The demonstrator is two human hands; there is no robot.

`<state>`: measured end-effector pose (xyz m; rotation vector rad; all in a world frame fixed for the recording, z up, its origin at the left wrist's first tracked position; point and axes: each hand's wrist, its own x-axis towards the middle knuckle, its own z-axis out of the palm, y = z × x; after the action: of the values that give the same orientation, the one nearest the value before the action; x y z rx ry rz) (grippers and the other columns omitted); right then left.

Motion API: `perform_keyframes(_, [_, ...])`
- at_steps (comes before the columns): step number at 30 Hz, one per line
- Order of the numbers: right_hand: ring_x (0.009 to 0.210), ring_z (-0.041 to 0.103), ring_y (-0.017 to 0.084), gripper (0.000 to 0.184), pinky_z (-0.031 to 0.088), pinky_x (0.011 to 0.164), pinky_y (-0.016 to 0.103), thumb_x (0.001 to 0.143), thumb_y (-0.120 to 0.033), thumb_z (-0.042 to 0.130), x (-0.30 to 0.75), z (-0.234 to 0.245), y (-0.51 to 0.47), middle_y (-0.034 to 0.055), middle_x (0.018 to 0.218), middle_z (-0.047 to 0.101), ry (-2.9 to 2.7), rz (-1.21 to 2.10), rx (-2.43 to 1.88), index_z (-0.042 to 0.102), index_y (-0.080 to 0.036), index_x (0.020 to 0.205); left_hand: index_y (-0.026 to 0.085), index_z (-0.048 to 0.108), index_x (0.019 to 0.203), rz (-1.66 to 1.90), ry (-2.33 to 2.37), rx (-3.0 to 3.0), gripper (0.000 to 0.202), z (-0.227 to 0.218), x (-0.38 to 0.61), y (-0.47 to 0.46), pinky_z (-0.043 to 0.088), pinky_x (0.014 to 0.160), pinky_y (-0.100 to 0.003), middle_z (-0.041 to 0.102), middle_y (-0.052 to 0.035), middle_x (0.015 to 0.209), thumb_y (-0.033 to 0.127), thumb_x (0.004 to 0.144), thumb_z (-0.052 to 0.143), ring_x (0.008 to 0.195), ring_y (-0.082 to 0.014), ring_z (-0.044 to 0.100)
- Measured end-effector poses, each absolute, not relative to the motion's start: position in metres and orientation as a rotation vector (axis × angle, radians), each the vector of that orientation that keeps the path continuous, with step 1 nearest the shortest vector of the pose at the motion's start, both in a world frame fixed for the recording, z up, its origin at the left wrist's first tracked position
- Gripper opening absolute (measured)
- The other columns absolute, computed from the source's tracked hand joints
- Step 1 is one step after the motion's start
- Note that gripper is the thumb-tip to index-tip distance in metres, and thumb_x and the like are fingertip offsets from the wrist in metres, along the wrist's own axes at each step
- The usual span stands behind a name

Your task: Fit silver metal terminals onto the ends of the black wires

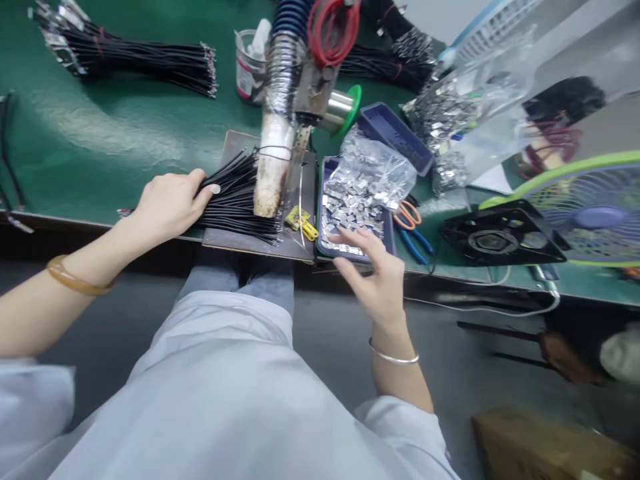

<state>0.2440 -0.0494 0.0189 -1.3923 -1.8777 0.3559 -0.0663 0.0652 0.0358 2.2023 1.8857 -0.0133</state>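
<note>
My left hand [173,203] is closed over a bundle of black cables [235,200], its thumb lying across them. The cables fan out over a brown board [215,238] at the table's front edge, their tips passing under a grimy white nozzle [273,163]. My right hand [373,270] is open, thumb and fingers apart, over the front of a blue tray [321,200]. Many small silvery metal connector shells [353,210] lie in that tray, partly under a clear plastic bag [385,167]. Whether my right fingertips touch a shell is hard to make out.
A yellow part [303,225] lies on the board. Right of the tray are orange-handled scissors [407,215], blue-handled pliers [415,243], a black fan [503,237] and a green fan [595,213]. Behind stand a solder spool [343,110], a cup [247,73] and another cable bundle [145,63].
</note>
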Motion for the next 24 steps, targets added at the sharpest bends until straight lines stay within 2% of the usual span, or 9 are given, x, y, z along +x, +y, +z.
perform_keyframes(3, [0.103,0.077,0.026,0.036,0.042,0.123,0.057,0.090,-0.044,0.074,0.219,0.005,-0.053,0.0039,0.113,0.081,-1.909,0.441,-1.347,0.070,-0.028,0.123,0.013,0.067,0.116,0.276,1.870,2.202,0.038,0.023,-0.070,0.060,0.044,0.098,-0.045,0.072,-0.0167,0.106,0.038,0.100,0.043,0.105,-0.0339,0.065])
perform_keyframes(5, [0.094,0.078,0.024,0.020,0.039,0.125,0.059,0.092,-0.038,0.071,0.207,0.000,-0.051,0.0014,0.102,0.083,-1.878,0.425,-1.362,0.074,-0.029,0.109,0.014,0.068,0.118,0.497,1.842,2.271,0.038,0.015,-0.072,0.052,0.043,0.099,-0.046,0.070,-0.0166,0.112,0.041,0.098,0.047,0.112,-0.0347,0.061])
perform_keyframes(7, [0.084,0.078,0.021,0.009,0.046,0.120,0.059,0.095,-0.030,0.067,0.200,0.000,-0.051,-0.0009,0.091,0.082,-1.829,0.412,-1.346,0.075,-0.029,0.095,0.018,0.072,0.108,0.765,1.781,2.342,0.035,0.006,-0.072,0.041,0.040,0.102,-0.048,0.070,-0.0152,0.111,0.042,0.098,0.050,0.113,-0.0332,0.060])
perform_keyframes(9, [0.078,0.076,0.019,0.014,0.058,0.108,0.053,0.095,-0.023,0.064,0.196,0.008,-0.055,-0.0018,0.085,0.081,-1.803,0.472,-1.263,0.074,-0.029,0.087,0.019,0.075,0.092,0.921,1.527,2.447,0.035,-0.005,-0.066,0.030,0.040,0.098,-0.048,0.071,-0.0120,0.098,0.042,0.099,0.050,0.102,-0.0289,0.062])
perform_keyframes(11, [0.069,0.073,0.016,0.016,0.065,0.091,0.044,0.092,-0.016,0.065,0.193,0.019,-0.063,-0.0029,0.076,0.078,-1.816,0.541,-1.135,0.072,-0.029,0.086,0.021,0.076,0.087,0.893,1.237,2.544,0.035,-0.016,-0.055,0.023,0.042,0.085,-0.042,0.070,-0.0096,0.090,0.039,0.101,0.050,0.091,-0.0248,0.062])
perform_keyframes(14, [0.056,0.063,0.013,0.017,0.059,0.064,0.031,0.089,-0.010,0.067,0.190,0.038,-0.077,-0.0045,0.065,0.070,-1.920,0.492,-0.973,0.068,-0.027,0.086,0.021,0.077,0.088,0.926,1.122,2.707,0.036,-0.031,-0.035,0.024,0.040,0.075,-0.038,0.070,-0.0094,0.086,0.029,0.103,0.045,0.084,-0.0230,0.059])
perform_keyframes(16, [0.056,0.061,0.012,0.017,0.051,0.056,0.027,0.088,-0.009,0.068,0.193,0.046,-0.079,-0.0039,0.065,0.068,-2.001,0.321,-0.996,0.066,-0.025,0.086,0.020,0.076,0.086,1.012,1.155,2.750,0.033,-0.037,-0.025,0.027,0.038,0.071,-0.037,0.069,-0.0089,0.082,0.023,0.102,0.047,0.081,-0.0225,0.058])
perform_keyframes(20, [0.062,0.063,0.012,0.016,0.048,0.061,0.025,0.091,-0.010,0.066,0.223,0.040,-0.063,-0.0018,0.069,0.069,-2.021,-0.186,-1.418,0.064,-0.023,0.083,0.016,0.070,0.085,1.243,1.061,2.686,0.022,-0.033,-0.022,0.022,0.043,0.072,-0.036,0.070,-0.0087,0.082,0.017,0.099,0.053,0.081,-0.0218,0.060])
perform_keyframes(24, [0.074,0.066,0.018,0.015,0.048,0.067,0.028,0.093,-0.018,0.062,0.260,0.016,-0.031,0.0017,0.078,0.071,-1.957,-0.213,-1.672,0.061,-0.023,0.079,0.016,0.067,0.093,1.168,0.921,2.502,0.015,-0.015,-0.033,0.008,0.048,0.069,-0.028,0.073,-0.0050,0.082,0.014,0.097,0.053,0.071,-0.0163,0.062])
